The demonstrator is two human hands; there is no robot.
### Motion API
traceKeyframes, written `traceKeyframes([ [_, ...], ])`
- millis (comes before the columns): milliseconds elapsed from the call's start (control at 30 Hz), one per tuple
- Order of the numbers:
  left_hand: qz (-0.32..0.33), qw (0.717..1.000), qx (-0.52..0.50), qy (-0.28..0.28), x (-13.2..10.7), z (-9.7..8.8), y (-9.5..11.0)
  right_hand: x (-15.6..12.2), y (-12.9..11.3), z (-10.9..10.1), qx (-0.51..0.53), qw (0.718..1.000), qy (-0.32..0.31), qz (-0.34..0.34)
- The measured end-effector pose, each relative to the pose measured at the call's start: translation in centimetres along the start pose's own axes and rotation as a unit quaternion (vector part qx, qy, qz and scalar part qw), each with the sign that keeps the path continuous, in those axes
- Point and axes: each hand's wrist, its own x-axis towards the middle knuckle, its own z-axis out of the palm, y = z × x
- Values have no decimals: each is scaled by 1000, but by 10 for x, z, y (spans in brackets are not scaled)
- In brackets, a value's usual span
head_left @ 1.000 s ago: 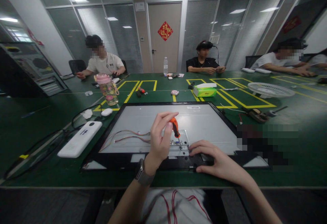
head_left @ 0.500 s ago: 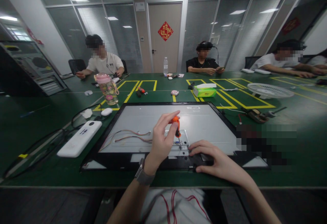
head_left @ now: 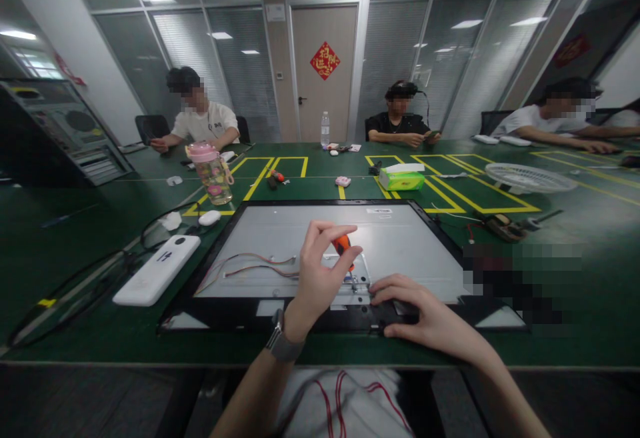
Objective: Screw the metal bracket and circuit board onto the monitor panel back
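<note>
A large flat display panel [head_left: 410, 245] lies back side up, its grey sheet framed in black. My left hand [head_left: 320, 268] is closed around a screwdriver [head_left: 342, 245] with an orange and black handle, thumb and forefinger about the grip. The shaft points down at a metal bracket [head_left: 364, 268] near the panel's front edge; what its tip touches is too small to tell. My right hand [head_left: 423, 315] rests on the black front frame, fingers spread, fingertips beside the bracket and thumb by the near edge. Thin cables [head_left: 260, 266] run over the sheet left of my left hand.
Left of the panel are a white power bank [head_left: 157, 271], black cables [head_left: 75, 311] and a pink-lidded bottle [head_left: 210, 175]. Beyond it lie a green tissue pack [head_left: 401, 178] and a red-handled tool [head_left: 275, 178]. A white fan grille [head_left: 530, 178] is farther right. Several people sit across the table.
The fingers of my left hand have turned about the screwdriver handle, with the thumb now farther right across it. My right hand stays in place.
</note>
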Motion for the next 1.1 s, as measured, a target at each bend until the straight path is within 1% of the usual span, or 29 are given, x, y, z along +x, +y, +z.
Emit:
traceKeyframes([
  [67,20,1000,23,7,0,-1,1,0,0,0,1,1000,1,-1],
  [200,-1,999,-6,-39,-1,-3,1,-1,1,0,0,1000,-4,1],
  [367,3,999,35,-9,-1,-2,1,-1,1,-1,-2,1000,-5,1],
  [500,-17,999,-7,-41,-2,-3,1,0,0,-1,-3,1000,-6,3],
  [600,-27,999,-24,-35,-2,-3,0,0,-1,-1,-3,1000,-6,3],
  [667,-14,1000,5,-22,-1,-3,1,-1,0,-1,-5,1000,-6,4],
  [767,30,998,60,1,1,-2,3,-1,0,0,-6,1000,-7,1],
  [833,54,996,71,14,1,-2,4,-1,1,0,-5,1000,-5,0],
  [867,56,996,68,13,0,-2,5,-1,0,0,-5,1000,-3,0],
  [900,51,997,60,7,0,-3,5,-1,0,-1,-4,1000,-2,1],
  [1000,7,999,28,-16,-2,-4,4,-1,0,-1,-3,1000,-4,4],
  [1100,-6,999,35,-6,-2,-3,3,-1,0,-1,-1,1000,-7,3],
])
